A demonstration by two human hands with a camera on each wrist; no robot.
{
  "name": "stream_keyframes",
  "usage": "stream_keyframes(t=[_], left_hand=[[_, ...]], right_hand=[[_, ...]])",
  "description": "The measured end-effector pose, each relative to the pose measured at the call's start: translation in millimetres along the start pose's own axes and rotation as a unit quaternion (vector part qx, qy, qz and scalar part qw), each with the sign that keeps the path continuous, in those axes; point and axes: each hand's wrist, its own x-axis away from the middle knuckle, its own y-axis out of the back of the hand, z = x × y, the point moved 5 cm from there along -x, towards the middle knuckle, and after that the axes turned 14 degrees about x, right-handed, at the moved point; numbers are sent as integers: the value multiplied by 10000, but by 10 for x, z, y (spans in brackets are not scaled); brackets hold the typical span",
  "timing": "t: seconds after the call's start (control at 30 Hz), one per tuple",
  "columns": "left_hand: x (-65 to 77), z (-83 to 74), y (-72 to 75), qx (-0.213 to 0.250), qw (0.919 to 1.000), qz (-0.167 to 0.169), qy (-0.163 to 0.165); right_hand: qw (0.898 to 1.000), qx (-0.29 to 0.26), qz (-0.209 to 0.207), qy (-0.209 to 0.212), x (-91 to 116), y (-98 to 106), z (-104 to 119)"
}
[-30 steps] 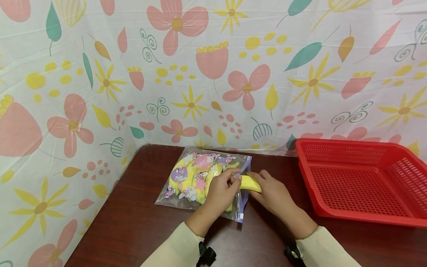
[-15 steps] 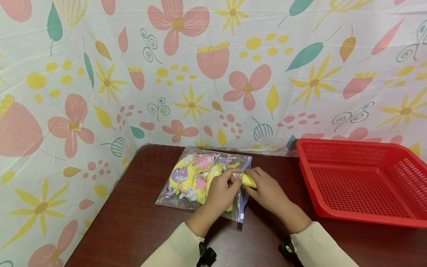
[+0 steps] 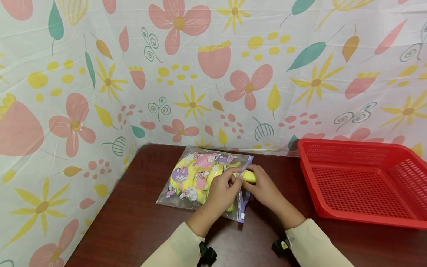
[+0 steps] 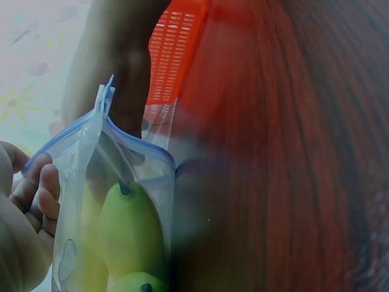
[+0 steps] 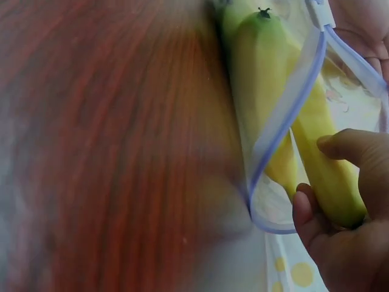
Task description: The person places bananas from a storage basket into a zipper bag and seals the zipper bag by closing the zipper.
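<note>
A clear zip bag (image 3: 242,216) with cartoon prints and a purple slider edge lies on the table, several bananas inside. My left hand (image 3: 222,190) pinches the upper layer at its mouth, and the opening gapes in the left wrist view, where green-tipped bananas (image 4: 130,228) show through the plastic. My right hand (image 3: 266,188) grips one more banana (image 5: 325,161) by its outer end, thumb on one side and fingers on the other. That banana's far part lies inside the mouth, past the purple edge (image 5: 285,115); its near end is outside.
A red perforated plastic basket (image 3: 310,187) stands on the right of the dark wooden table (image 3: 130,226). A flower-printed cloth (image 3: 186,74) hangs behind and along the left side. Black camera straps (image 3: 207,254) sit at the wrists.
My right hand has moved left and a little away from me, pushing the banana deeper into the bag, so less of it shows outside. My left hand has stayed in place on the bag.
</note>
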Motion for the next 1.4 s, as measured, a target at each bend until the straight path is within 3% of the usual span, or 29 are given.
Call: stream_keyframes(t=[0.23,0.33,0.5,0.7,0.9,1.1,1.3,1.4], left_hand=[[2,1,-1,27,10000,64,-31],[1,8,-2,7,10000,67,-32],[-2,13,-5,-14,10000,49,-56],[-4,-7,-1,-8,10000,-12,-94],[-2,-7,-4,61,9999,-7,-109],[-1,-10,-7,79,9998,-18,-158],[-5,10,-11,57,9999,-18,-113],[-8,10,-6,27,9999,-35,-94]], right_hand=[[9972,-220,-21,-720,-26,-38,-67],[9896,-945,84,-1084,-32,-67,-81],[9563,-2565,289,-1371,-58,-140,-81],[9335,-3268,592,-1356,-115,-226,-85],[8926,-4173,849,-1482,-150,-289,-69],[8800,-4383,696,-1692,-175,-320,-37],[8571,-4794,513,-1813,-193,-353,-15],[8542,-4872,496,-1750,-194,-349,1]])
